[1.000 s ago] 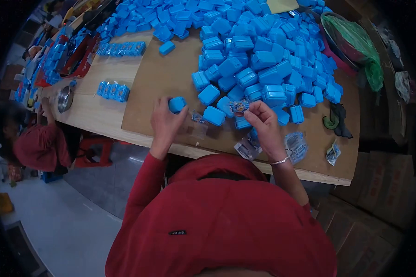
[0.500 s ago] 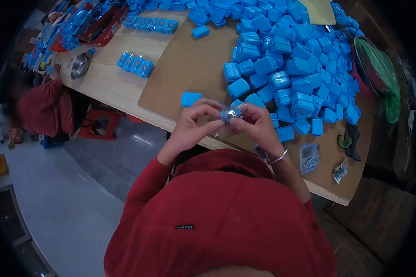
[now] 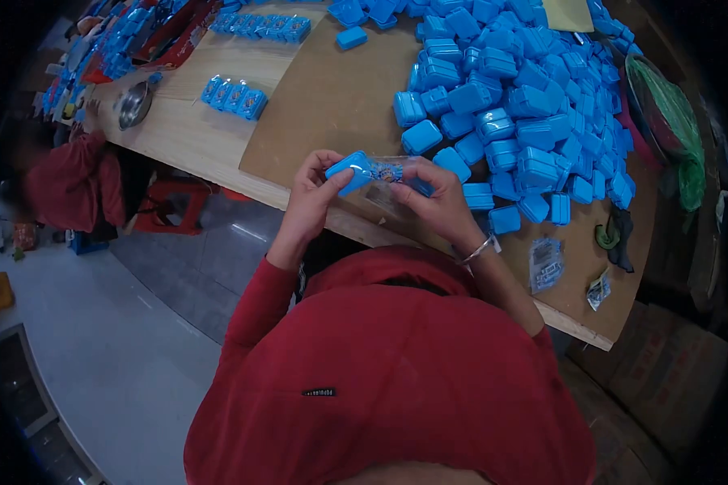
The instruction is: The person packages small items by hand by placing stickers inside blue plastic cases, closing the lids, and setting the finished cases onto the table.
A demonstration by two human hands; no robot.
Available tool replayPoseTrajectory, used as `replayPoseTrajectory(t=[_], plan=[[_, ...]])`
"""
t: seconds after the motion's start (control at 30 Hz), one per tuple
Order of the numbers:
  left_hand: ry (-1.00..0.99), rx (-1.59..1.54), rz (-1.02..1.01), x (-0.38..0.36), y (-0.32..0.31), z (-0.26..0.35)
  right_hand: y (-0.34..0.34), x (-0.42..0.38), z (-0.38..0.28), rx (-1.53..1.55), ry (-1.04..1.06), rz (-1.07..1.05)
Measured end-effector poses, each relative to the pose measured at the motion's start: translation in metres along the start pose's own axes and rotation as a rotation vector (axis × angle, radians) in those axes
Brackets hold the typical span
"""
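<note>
Close over the table's front edge, my left hand (image 3: 314, 194) pinches a small blue plastic box (image 3: 349, 171) between thumb and fingers. The box is tilted, its right end right at a clear plastic bag (image 3: 390, 171) with printed marks. My right hand (image 3: 438, 198) grips the bag's far side, thumb below and fingers curled over it. Some blue also shows under the right fingers. Beyond that hand lies a large heap of similar blue boxes (image 3: 534, 125).
Wrapped blue rows (image 3: 233, 99) and a metal bowl (image 3: 133, 105) are on the left. Right of me lie a clear packet (image 3: 546, 265), a smaller packet (image 3: 598, 289) and a green-and-dark item (image 3: 614, 236). Another person (image 3: 77, 182) sits at far left beside a red stool (image 3: 170, 208).
My left hand has taken hold of a blue box and brought it to the clear bag. Earlier both hands held the shiny bag, and a blue box lay on the table behind the left hand.
</note>
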State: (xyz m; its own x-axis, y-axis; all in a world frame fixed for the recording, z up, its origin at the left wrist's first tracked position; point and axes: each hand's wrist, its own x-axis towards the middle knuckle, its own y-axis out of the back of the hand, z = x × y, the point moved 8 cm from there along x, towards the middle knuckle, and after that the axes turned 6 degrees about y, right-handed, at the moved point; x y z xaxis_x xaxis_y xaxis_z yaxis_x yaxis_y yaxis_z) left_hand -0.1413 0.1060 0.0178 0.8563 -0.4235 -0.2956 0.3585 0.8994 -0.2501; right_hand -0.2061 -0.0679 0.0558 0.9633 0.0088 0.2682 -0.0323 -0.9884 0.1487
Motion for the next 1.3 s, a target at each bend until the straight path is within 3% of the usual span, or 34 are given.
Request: replayPoseTrajectory(t=[0.13,0.23,0.33,0.43,0.6,0.73,0.83,1.03,1.13,1.23,1.3], plan=[[-0.022,-0.093,0.025,0.001,0.000,0.009,0.000,-0.004,-0.009,0.005,-0.092,-0.051],[-0.021,-0.064,-0.007,-0.001,-0.005,0.013,0.001,-0.004,-0.017,-0.015,-0.003,-0.023],[-0.012,-0.055,-0.066,-0.010,-0.018,0.016,0.002,-0.002,-0.025,0.047,0.013,0.021],[0.003,-0.044,-0.108,-0.014,-0.021,0.016,0.004,-0.004,-0.016,0.171,-0.118,0.041],[-0.013,-0.009,-0.160,-0.017,-0.026,0.020,-0.001,-0.002,-0.019,0.295,-0.087,-0.012],[0.048,-0.117,-0.315,-0.018,-0.038,0.023,0.000,-0.003,-0.022,0.315,-0.110,-0.051],[0.053,-0.115,-0.335,-0.015,-0.036,0.018,0.000,-0.003,-0.026,0.507,-0.115,0.010],[-0.016,0.051,-0.334,-0.020,-0.044,0.033,0.005,0.001,-0.033,0.319,0.029,-0.031],[-0.013,0.077,-0.327,-0.020,-0.042,0.034,0.005,0.000,-0.031,0.541,-0.092,0.018],[-0.012,0.090,-0.315,-0.020,-0.043,0.035,0.007,-0.005,-0.019,0.444,-0.133,-0.003],[-0.009,0.081,-0.317,-0.021,-0.046,0.036,0.009,-0.001,-0.028,0.325,-0.040,0.005]])
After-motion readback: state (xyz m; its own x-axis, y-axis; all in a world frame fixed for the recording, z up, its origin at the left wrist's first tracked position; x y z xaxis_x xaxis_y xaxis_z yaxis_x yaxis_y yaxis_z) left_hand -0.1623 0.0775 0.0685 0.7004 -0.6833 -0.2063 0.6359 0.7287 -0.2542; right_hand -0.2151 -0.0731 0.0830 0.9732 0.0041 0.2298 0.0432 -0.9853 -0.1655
